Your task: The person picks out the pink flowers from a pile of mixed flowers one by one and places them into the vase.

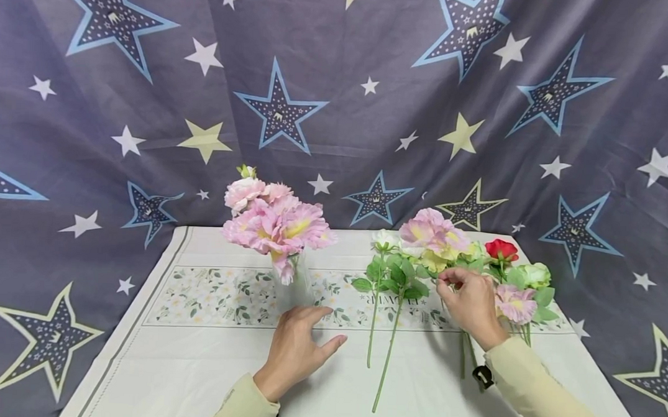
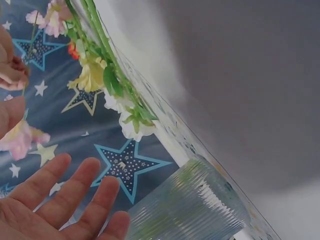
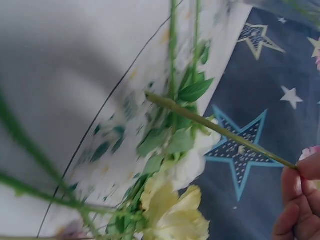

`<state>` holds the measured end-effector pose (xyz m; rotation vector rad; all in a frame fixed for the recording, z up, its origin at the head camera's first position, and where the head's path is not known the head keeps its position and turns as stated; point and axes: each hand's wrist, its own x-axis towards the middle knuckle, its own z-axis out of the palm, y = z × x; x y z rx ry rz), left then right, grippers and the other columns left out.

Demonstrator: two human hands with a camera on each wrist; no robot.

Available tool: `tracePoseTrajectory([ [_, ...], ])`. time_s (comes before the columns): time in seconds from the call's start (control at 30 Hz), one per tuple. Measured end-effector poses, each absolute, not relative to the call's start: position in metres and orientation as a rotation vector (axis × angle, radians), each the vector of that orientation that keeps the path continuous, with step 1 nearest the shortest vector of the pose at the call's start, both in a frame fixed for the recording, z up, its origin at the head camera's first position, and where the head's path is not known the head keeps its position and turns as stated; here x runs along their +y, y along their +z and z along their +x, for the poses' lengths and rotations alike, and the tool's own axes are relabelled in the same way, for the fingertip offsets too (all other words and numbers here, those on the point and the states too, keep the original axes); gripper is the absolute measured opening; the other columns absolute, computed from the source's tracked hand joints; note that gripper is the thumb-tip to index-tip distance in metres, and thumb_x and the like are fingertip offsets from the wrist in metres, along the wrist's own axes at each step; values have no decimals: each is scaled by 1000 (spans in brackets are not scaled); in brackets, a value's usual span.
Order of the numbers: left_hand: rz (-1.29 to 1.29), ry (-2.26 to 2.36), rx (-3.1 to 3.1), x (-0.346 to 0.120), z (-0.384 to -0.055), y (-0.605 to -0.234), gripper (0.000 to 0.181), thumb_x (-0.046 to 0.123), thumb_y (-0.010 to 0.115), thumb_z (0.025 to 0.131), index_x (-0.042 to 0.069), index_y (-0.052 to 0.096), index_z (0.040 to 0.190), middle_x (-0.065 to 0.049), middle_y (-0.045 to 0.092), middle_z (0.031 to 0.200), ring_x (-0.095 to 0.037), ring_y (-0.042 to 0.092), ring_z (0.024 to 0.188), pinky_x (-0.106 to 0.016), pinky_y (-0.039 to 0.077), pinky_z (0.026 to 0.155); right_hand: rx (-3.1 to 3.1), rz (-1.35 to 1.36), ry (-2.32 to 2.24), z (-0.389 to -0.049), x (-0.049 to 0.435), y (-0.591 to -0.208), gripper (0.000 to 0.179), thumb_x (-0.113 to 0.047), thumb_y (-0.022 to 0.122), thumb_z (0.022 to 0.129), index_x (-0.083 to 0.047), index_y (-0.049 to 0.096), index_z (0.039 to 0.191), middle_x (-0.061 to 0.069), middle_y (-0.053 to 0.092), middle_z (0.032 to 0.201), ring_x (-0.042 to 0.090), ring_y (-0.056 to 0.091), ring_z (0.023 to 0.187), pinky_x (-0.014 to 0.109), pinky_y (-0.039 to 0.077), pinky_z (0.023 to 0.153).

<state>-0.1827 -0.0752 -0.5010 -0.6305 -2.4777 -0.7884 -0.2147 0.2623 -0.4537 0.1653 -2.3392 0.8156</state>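
Observation:
My right hand [image 1: 470, 304] pinches the stem [image 3: 225, 131] of a pink flower [image 1: 431, 230] between thumb and fingertips. The stem's cut end sticks out past the fingers in the right wrist view. Beside the ribbed clear glass vase [image 2: 190, 200] is my left hand [image 1: 300, 344], fingers spread and holding nothing. Pink flowers [image 1: 277, 221] with a small bud above them stand in the vase, whose lower part my left hand partly covers in the head view.
Two white flowers [image 1: 385, 239] on long green stems lie in the middle of the table [image 1: 192, 370]. Further right lie a red rose [image 1: 501, 249], a pale green flower [image 1: 535, 275], a smaller pink flower [image 1: 514, 303] and a yellow flower [image 3: 175, 212]. A starry cloth [image 1: 341, 47] hangs behind.

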Motion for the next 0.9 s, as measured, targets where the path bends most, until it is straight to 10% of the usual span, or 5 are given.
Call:
tracePoseTrajectory([
  [0.23, -642, -799, -2436, -71, -185, -500, 49, 43, 91, 74, 17, 76, 112, 2, 76, 110, -21, 68, 103, -43, 51, 92, -2301, 167, 1001, -202, 246, -445, 9, 3, 77, 82, -5, 78, 87, 5, 75, 79, 25, 64, 71, 22, 47, 65],
  [0.9, -658, -888, -2356, -61, -184, -492, 46, 39, 93, 73, 14, 78, 108, 0, 77, 106, -21, 69, 99, -40, 53, 90, -2093, 265, 1277, -179, 208, -446, 22, 11, 78, 79, -10, 78, 84, 3, 77, 87, 7, 62, 76, 20, 49, 71],
])
